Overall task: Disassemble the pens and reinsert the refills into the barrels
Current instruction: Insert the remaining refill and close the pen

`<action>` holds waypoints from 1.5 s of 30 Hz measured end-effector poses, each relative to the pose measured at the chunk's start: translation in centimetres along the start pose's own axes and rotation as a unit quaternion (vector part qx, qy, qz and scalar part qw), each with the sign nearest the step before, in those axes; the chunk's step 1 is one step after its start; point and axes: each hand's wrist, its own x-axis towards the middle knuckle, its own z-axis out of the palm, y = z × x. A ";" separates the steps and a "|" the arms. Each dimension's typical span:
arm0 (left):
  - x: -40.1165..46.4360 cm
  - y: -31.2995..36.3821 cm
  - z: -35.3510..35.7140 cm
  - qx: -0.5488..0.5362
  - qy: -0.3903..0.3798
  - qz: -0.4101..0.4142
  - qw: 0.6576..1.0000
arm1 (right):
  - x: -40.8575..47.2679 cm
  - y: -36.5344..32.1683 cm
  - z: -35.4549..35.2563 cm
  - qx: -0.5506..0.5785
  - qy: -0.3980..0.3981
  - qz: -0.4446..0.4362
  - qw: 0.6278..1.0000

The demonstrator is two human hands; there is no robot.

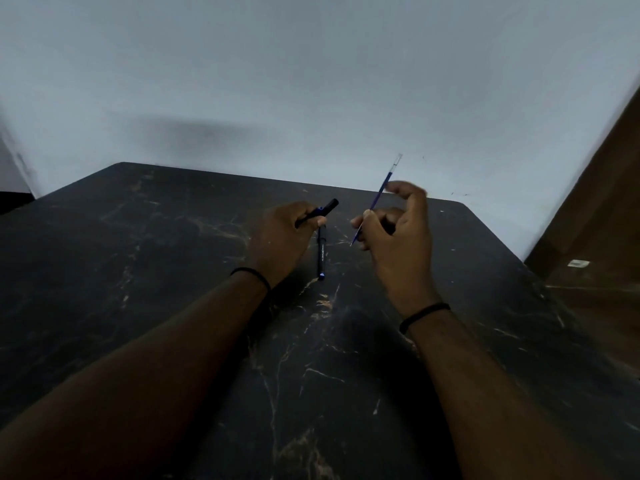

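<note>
My left hand (282, 233) grips a black pen barrel (323, 208), whose far end sticks out up and to the right past my fingers. My right hand (398, 230) pinches a thin blue refill (381, 190) between thumb and fingers. The refill slants upward to the right, with its clear end high against the wall and its tip pointing down-left. A second black pen (321, 252) with a blue end lies on the dark marble table (173, 271), just below and between my hands.
The table's far edge meets a pale wall (311, 81). A brown wooden surface (602, 220) stands at the right, close to the table's right corner. I wear a black band on each wrist.
</note>
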 end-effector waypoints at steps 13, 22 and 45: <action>0.1 -0.4 0.0 0.003 -0.008 0.007 1.000 | -0.2 -0.7 0.1 0.076 -0.018 0.028 0.997; 0.1 -0.2 -0.3 0.008 -0.028 0.036 0.999 | -0.4 -1.4 -0.1 0.088 0.069 -0.028 0.993; -0.7 1.4 0.4 -0.103 -0.070 0.069 0.990 | 0.0 1.0 0.4 -0.069 -0.034 -0.008 0.997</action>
